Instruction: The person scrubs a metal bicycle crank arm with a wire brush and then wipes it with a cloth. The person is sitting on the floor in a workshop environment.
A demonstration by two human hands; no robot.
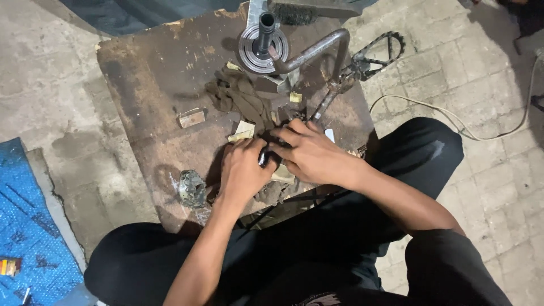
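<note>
Both my hands meet near the front of a dirty brown board (147,85). My left hand (242,173) and my right hand (309,153) close together around a small dark part (264,157) that is mostly hidden by the fingers. A bent metal lever (317,51) with a toothed foot peg (378,52) runs from my right hand toward the back. A round metal disc with an upright tube (263,45) stands at the board's far edge. A small toothed metal piece (192,188) lies left of my left wrist.
A grey-brown rag (238,96) and scraps of paper lie on the board, with a small block (191,118) to the left. A white cable (453,119) crosses the paved floor at right. Blue sheeting (28,226) covers the floor at left.
</note>
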